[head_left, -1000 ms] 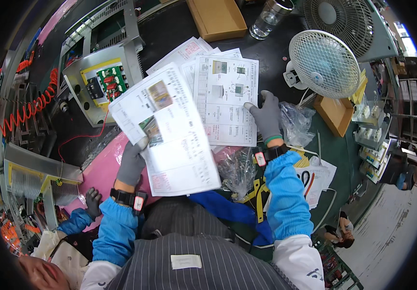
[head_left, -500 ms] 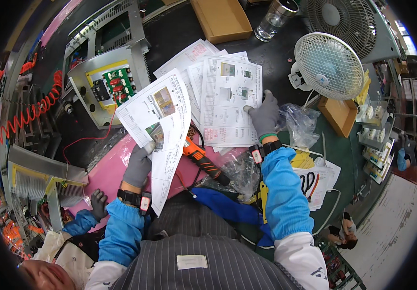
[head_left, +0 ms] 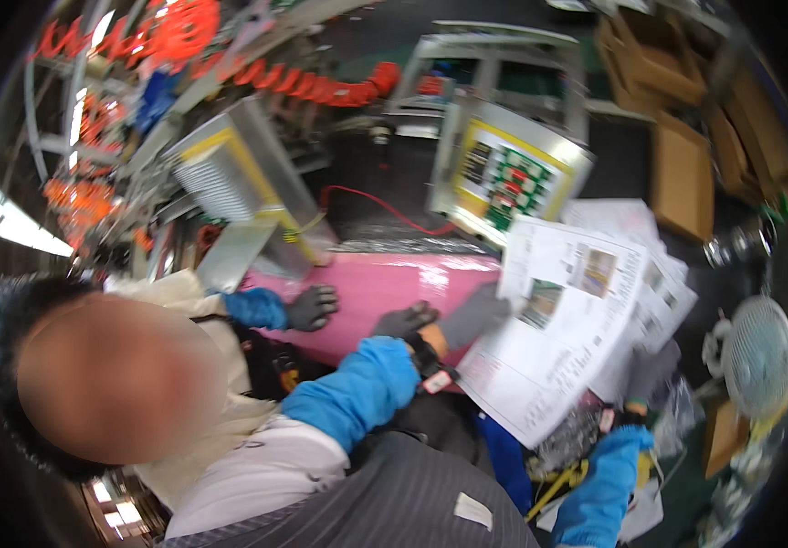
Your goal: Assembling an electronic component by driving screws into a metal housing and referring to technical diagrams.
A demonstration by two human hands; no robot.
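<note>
1. Writing: the printed sheet (head_left: 563, 320) carries dark lines of text, two coloured photographs and a faint reddish mark near its near-left corner; the print is too blurred to read. A pale tag (head_left: 473, 511) sits on the striped apron, and a small red-and-white tag (head_left: 437, 380) on the left wristband; neither is legible.
2. Position and direction: the printed sheet is right of centre, over the right end of the pink sheeting (head_left: 367, 279) and in front of loose papers (head_left: 672, 297). Its long axis slants from far right to near left, photographs toward the far end.
3. Left hand (head_left: 476, 315): the gray-gloved fingers pinch the printed sheet's left edge; the part behind the paper is hidden.
4. Right hand (head_left: 654, 370): it is beside the papers, just beyond a clear plastic bag (head_left: 677, 416). Blur covers its fingers, so whether they grip or spread cannot be told.
5. Hard to make out: a co-worker's dark-gloved hand (head_left: 312, 308) rests on the pink sheeting. Another dark glove (head_left: 406, 318) lies beside the left wrist, its arm hidden.
</note>
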